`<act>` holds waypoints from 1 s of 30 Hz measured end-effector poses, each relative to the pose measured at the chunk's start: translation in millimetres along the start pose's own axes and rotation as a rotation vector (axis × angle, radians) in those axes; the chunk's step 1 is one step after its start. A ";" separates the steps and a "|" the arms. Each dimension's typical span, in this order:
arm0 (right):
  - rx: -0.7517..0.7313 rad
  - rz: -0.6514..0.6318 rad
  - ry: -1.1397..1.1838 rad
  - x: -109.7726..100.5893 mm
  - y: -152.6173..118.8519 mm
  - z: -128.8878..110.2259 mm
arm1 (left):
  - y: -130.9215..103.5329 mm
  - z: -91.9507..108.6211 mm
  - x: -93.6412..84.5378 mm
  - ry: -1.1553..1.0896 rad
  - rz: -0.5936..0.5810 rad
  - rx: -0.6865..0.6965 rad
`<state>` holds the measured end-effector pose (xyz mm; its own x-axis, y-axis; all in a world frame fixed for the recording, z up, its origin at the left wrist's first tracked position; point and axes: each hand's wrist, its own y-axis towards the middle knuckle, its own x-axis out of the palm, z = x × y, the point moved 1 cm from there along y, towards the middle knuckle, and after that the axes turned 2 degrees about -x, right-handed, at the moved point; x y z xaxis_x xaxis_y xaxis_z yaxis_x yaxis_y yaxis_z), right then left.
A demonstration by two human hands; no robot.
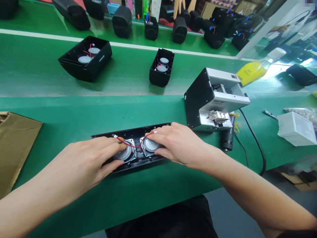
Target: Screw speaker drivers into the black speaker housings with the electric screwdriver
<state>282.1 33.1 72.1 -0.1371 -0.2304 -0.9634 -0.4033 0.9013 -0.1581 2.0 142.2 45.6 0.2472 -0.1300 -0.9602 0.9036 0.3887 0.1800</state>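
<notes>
A long black speaker housing lies on the green bench in front of me, its inside facing up. Two round speaker drivers with grey magnets sit in it side by side. My left hand has its fingers and thumb around the left speaker driver. On the other side, my right hand grips the right speaker driver at its rim. Red and black wires with small white plugs run across both drivers. My palms hide both ends of the housing.
A screw feeder machine stands at the right, with a black electric screwdriver and cables beside it. Open speaker housings sit farther back. A cardboard box is at left, a white plastic container at right. Another person's hand shows at the top.
</notes>
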 end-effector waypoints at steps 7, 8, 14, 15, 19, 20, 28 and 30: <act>-0.108 0.206 0.059 11.5 -6.4 13.6 | 1.8 0.9 -0.3 -0.086 0.022 0.002; -0.113 0.217 0.064 12.5 -7.2 14.5 | 1.8 1.1 -0.1 -0.092 0.030 -0.001; -0.105 0.252 0.106 14.0 -9.6 16.2 | 0.6 0.9 2.1 -0.085 0.062 0.004; -0.105 0.261 0.107 14.3 -9.6 16.4 | 0.5 1.1 2.1 -0.076 0.062 0.011; -0.101 0.268 0.120 16.8 -8.7 16.8 | 0.2 2.3 2.3 -0.081 0.069 0.016; -0.098 0.267 0.125 17.6 -8.4 16.7 | 0.1 2.6 2.6 -0.097 0.072 0.009; -0.091 0.287 0.119 20.2 -8.7 14.5 | -8.3 0.6 10.7 -0.086 0.089 -0.027; -0.097 0.288 0.124 19.6 -8.6 14.4 | -10.5 -0.8 12.6 -0.093 0.065 -0.044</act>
<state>295.9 26.1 51.4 -0.3648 -0.0188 -0.9309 -0.4152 0.8981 0.1446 -4.6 137.2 31.5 0.3378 -0.1870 -0.9225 0.8690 0.4385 0.2293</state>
